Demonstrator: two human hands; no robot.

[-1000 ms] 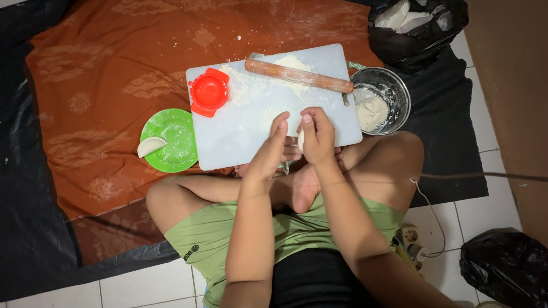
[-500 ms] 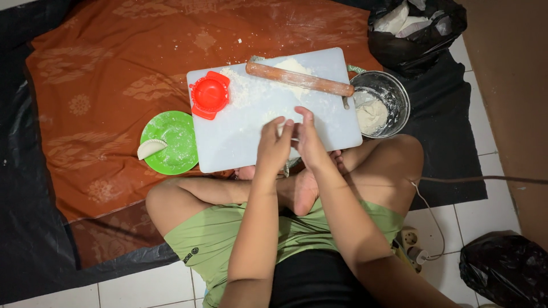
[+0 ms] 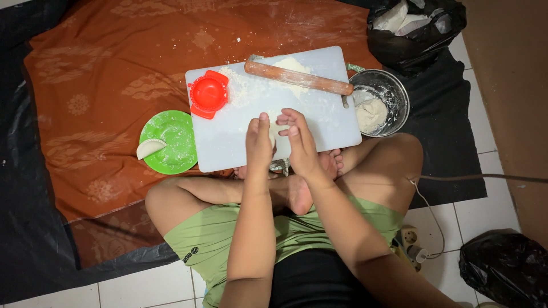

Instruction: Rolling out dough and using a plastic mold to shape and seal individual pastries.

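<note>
A small dough piece (image 3: 275,132) is pinched between left hand (image 3: 258,149) and right hand (image 3: 301,145); one folded dumpling (image 3: 149,148) is plated at nine o'clock, dough remains in the bowl (image 3: 394,91).

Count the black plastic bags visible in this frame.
2. One black plastic bag lies at the top right, open, with white packets inside, beyond the metal bowl. The other black plastic bag sits on the tiled floor at bottom right. Others may lie out of frame.

White tiled floor (image 3: 142,288) under rust cloth (image 3: 85,74).
</note>
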